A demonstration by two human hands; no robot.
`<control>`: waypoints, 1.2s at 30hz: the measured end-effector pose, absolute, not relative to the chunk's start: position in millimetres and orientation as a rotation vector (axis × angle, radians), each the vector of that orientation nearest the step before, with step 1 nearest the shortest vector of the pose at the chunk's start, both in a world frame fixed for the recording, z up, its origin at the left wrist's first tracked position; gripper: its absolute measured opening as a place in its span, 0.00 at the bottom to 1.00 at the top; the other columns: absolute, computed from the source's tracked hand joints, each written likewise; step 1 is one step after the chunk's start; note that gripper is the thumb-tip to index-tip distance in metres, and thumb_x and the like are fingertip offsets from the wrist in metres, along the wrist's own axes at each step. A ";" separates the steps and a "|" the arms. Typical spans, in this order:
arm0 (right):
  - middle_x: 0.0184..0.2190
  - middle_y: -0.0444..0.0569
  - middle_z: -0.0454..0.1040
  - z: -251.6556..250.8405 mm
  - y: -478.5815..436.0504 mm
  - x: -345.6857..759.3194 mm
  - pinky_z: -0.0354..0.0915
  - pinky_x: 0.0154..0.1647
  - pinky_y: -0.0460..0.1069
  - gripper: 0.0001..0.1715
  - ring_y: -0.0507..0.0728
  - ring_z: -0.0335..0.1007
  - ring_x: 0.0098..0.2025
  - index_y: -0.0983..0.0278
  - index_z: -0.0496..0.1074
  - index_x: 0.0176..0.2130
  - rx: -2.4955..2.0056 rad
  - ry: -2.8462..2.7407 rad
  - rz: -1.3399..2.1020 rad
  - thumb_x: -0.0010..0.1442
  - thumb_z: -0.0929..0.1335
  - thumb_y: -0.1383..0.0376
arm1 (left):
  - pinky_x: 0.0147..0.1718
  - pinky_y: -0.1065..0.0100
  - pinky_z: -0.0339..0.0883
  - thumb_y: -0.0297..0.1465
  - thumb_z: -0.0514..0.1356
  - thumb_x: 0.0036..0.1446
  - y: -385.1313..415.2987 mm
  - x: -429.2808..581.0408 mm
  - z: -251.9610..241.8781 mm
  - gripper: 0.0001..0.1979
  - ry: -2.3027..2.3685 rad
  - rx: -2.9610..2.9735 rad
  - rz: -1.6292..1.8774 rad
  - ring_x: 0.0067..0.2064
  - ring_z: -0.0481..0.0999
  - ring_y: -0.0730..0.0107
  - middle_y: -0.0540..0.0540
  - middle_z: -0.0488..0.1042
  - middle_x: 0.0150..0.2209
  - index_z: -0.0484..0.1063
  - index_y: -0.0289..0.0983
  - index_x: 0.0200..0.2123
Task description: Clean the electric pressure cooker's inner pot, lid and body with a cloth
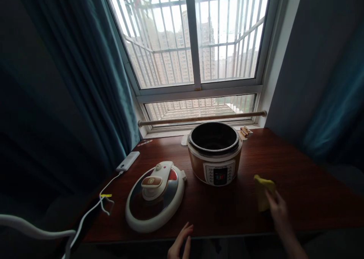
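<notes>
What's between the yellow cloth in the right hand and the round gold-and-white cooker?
Nothing visible: only reddish-brown wooden tabletop shows between the yellow cloth in the right hand and the cooker.

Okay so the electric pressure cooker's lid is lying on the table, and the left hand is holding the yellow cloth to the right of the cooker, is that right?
Not quite: the head view shows the right hand holding the yellow cloth to the right of the electric pressure cooker. Its lid is lying on the table.
</notes>
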State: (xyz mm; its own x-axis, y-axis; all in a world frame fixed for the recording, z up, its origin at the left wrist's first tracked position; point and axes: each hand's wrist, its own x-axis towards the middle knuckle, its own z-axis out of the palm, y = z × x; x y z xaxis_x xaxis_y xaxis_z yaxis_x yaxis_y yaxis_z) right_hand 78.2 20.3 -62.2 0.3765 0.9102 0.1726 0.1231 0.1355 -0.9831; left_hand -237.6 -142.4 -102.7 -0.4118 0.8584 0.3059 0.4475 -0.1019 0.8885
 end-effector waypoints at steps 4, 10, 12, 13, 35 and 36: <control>0.47 0.54 0.71 -120.3 6.8 41.7 0.59 0.55 0.62 0.24 0.66 0.62 0.53 0.65 0.74 0.42 -1.378 -1.700 0.497 0.52 0.65 0.52 | 0.48 0.65 0.68 0.35 0.53 0.57 -145.9 -259.1 -84.7 0.13 1.867 1.695 1.369 0.49 0.73 0.63 0.46 0.75 0.46 0.74 0.42 0.42; 0.56 0.52 0.64 -141.9 1.3 44.7 0.58 0.57 0.59 0.26 0.63 0.56 0.58 0.65 0.68 0.51 -1.348 -2.003 0.268 0.59 0.60 0.55 | 0.54 0.56 0.61 0.31 0.53 0.57 -117.2 -306.9 -47.2 0.15 2.292 1.986 1.399 0.57 0.65 0.59 0.42 0.69 0.52 0.69 0.38 0.47; 0.56 0.51 0.63 -137.7 -2.4 44.0 0.56 0.58 0.59 0.25 0.63 0.55 0.59 0.64 0.69 0.51 -1.353 -1.984 0.356 0.58 0.61 0.54 | 0.56 0.53 0.57 0.33 0.53 0.57 -97.7 -328.7 -32.7 0.18 2.500 2.008 1.442 0.60 0.59 0.57 0.38 0.67 0.53 0.66 0.34 0.50; 0.56 0.51 0.64 -133.4 -5.4 41.0 0.55 0.59 0.59 0.25 0.63 0.55 0.60 0.63 0.69 0.50 -1.366 -1.950 0.429 0.58 0.61 0.54 | 0.57 0.52 0.54 0.35 0.54 0.57 -87.5 -339.6 -25.8 0.20 2.615 1.993 1.405 0.61 0.56 0.55 0.36 0.65 0.54 0.64 0.33 0.51; 0.40 0.59 0.75 -70.5 -33.9 -17.2 0.69 0.41 0.52 0.46 0.64 0.71 0.45 0.74 0.69 0.47 -1.407 -0.695 1.554 0.47 0.62 0.39 | 0.40 0.62 0.60 0.49 0.52 0.52 -23.6 -400.9 3.5 0.22 2.642 2.151 0.314 0.45 0.67 0.56 0.41 0.70 0.40 0.71 0.38 0.36; 0.39 0.59 0.76 -66.4 -32.6 -8.8 0.70 0.38 0.53 0.48 0.64 0.73 0.42 0.76 0.67 0.49 -1.401 -0.632 1.505 0.48 0.62 0.39 | 0.40 0.62 0.60 0.49 0.52 0.52 -24.4 -401.9 3.8 0.22 2.614 2.191 0.310 0.44 0.67 0.56 0.41 0.71 0.39 0.71 0.38 0.37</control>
